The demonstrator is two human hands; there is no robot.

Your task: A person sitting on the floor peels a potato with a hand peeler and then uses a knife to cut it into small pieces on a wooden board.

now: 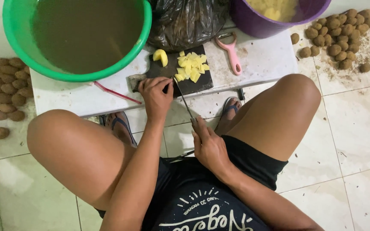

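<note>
My left hand [156, 95] presses on the near edge of a dark cutting board [193, 84] on a low white table [262, 60]. My right hand [208, 145] grips the handle of a knife [184, 99], whose thin blade points up toward the board. On the board lie several yellow potato cubes [191, 67] and one bigger peeled piece [161, 57]. I sit with a knee on either side of the table.
A green basin [18, 42] of murky water stands at the table's left, a black plastic bag [185, 21] behind the board, a purple bucket [258, 23] of peeled potato pieces at right. A pink peeler [233, 53] lies on the table. Unpeeled potatoes are heaped on the floor left [3, 92] and right [339, 38].
</note>
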